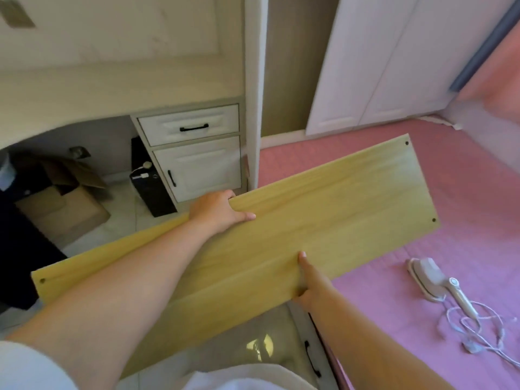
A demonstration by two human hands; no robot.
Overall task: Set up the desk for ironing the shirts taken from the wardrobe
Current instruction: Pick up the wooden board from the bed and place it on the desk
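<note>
Board (309,220) of pale yellow wood grain, long and flat, dark screw holes at its corners, your left hand (216,209) gripping its far edge, your right hand (312,280) gripping its near edge, iron (427,277) on the pink bed (422,347) to the right.

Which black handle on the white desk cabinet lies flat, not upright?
The drawer handle on top lies flat; the door handle just below stands upright.

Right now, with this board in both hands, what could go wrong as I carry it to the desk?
The wooden board is long; its far end could clip the desk's side panel when you turn. Left hand and right hand grip only its edges, so it may tip. The steam iron and cord could snag.
</note>
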